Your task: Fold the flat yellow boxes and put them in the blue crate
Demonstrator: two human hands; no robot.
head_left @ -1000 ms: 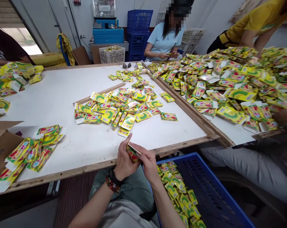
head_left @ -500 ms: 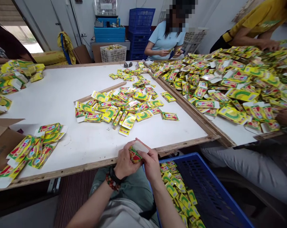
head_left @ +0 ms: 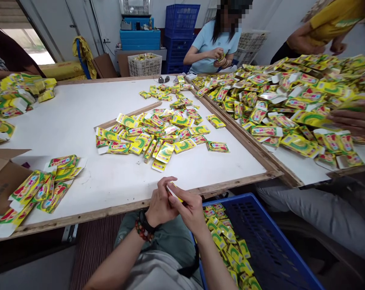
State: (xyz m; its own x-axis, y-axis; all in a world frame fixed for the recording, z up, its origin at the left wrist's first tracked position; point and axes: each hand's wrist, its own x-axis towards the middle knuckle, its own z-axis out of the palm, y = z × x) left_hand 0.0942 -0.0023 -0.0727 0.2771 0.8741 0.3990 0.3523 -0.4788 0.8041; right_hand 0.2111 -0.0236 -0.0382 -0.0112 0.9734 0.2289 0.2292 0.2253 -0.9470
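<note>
A small yellow carton [head_left: 175,192] is gripped between my two hands at the table's front edge, mostly hidden by the fingers. My left hand [head_left: 162,203] closes round it from the left, and a beaded bracelet circles that wrist. From the right, my right hand [head_left: 189,205] holds the same carton, its thumb pressed along the near end. Beyond my hands lies a loose pile of yellow, green and red cartons [head_left: 143,143] on the white tabletop [head_left: 110,183]. Some of them have white end flaps standing open.
To my right below the table, a blue crate [head_left: 270,237] holds several cartons. A brown cardboard box [head_left: 4,183] and more cartons [head_left: 39,189] are at left. Wooden strips [head_left: 231,131] divide off a large heap [head_left: 291,104]. Co-workers sit around; one's hand [head_left: 356,119] reaches into the heap.
The carton in my hands has turned: its white flap and printed face showed before, and now only a narrow yellow-and-white part does. My right thumb has shifted left across its end.
</note>
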